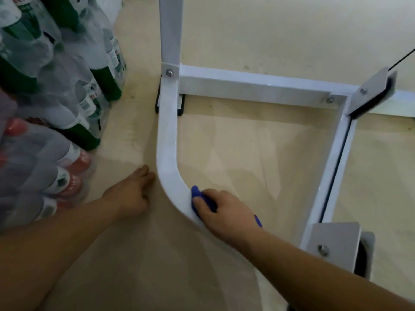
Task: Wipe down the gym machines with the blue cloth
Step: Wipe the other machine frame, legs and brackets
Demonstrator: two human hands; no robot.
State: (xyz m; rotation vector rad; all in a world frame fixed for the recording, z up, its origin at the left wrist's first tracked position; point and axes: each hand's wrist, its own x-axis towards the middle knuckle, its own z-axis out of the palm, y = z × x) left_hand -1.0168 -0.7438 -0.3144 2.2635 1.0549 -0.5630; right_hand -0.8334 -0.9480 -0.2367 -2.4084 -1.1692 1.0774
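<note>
Currently our right hand (224, 212) is curled round the blue cloth (198, 194), pressing it against the inner side of the machine's curved white base bar (167, 153), right at the bend. Bits of cloth poke out above the fingers and at the wrist side. Our left hand (130, 194) holds nothing: fingers relaxed, resting on the beige floor (247, 153) just outside the same bend. Far left, stacked on the floor: shrink-wrapped bottle packs (56, 97).
</note>
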